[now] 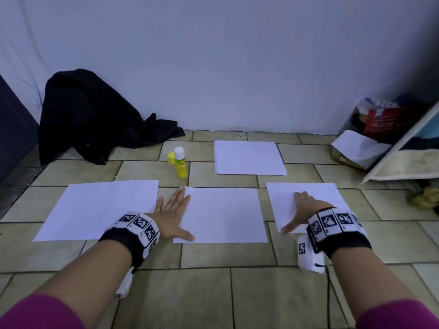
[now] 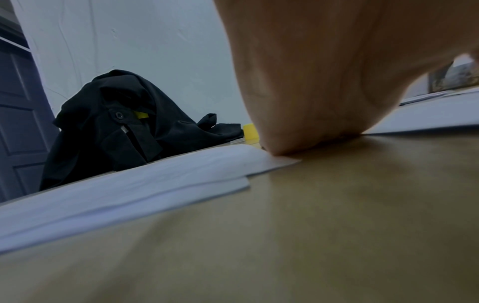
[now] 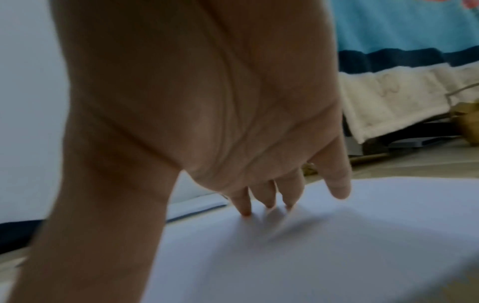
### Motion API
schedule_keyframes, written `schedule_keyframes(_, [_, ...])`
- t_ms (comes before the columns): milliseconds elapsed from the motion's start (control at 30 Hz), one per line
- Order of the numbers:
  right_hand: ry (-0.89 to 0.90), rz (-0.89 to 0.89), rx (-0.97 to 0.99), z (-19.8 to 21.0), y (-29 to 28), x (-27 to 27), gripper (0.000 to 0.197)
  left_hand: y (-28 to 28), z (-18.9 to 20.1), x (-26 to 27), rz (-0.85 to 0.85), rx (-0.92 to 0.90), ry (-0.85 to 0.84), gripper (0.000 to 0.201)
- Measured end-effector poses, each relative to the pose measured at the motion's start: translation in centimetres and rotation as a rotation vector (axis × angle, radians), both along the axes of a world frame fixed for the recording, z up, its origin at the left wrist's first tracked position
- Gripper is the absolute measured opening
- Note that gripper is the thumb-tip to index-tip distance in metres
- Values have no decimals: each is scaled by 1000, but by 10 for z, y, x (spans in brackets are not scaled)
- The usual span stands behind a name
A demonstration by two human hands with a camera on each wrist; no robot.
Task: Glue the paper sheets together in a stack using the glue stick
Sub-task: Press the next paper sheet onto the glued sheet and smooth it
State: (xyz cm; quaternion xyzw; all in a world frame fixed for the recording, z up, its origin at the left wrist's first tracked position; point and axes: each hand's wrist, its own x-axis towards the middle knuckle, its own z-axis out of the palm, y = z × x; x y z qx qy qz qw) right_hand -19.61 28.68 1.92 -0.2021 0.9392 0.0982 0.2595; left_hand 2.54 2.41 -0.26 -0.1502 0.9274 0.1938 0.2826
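Left hand lies flat, fingers spread, on the middle sheet; right hand presses fingertips on the right sheet; both grips wide, holding nothing. Thin, limp paper probably slides easily; lift by an edge

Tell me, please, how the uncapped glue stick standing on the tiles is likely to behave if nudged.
The glue stick stands upright, tall and narrow, so it would probably tip easily. Being round, it would likely roll across the smooth tiles. Its yellow cap sits apart, so the exposed tip might smear.
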Motion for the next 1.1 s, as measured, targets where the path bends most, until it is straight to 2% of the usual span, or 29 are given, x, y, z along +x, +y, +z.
schedule_keyframes(100, [-33,8,-71,-5,13,5,131,0,2,1,-43,7,-22,169])
schedule_keyframes(400, [-85,30,-146,0,21,2,107,0,4,1,-65,-30,-33,169])
schedule_keyframes(500, [-104,0,-204,8,23,3,85,-2,3,2,-68,-23,-13,169])
schedule_keyframes(567, [-57,-66,-293,12,26,-1,62,-3,3,2,-67,-4,-1,168])
schedule_keyframes(633, [62,-137,-399,14,30,-5,38,-3,4,2,-60,12,17,165])
schedule_keyframes(733, [255,-257,-566,18,39,-9,24,-5,3,3,-63,30,33,163])
schedule_keyframes(800, [315,-306,-646,24,43,-10,25,-6,0,3,-77,25,27,163])
schedule_keyframes(900, [276,-312,-733,37,34,0,38,-6,-2,2,-83,1,17,165])
schedule_keyframes(1000, [157,-213,-751,48,7,26,49,-5,-1,-3,-84,1,11,167])
schedule_keyframes(1100, [-22,-114,-745,42,-30,60,51,-5,2,-7,-63,6,-1,168])
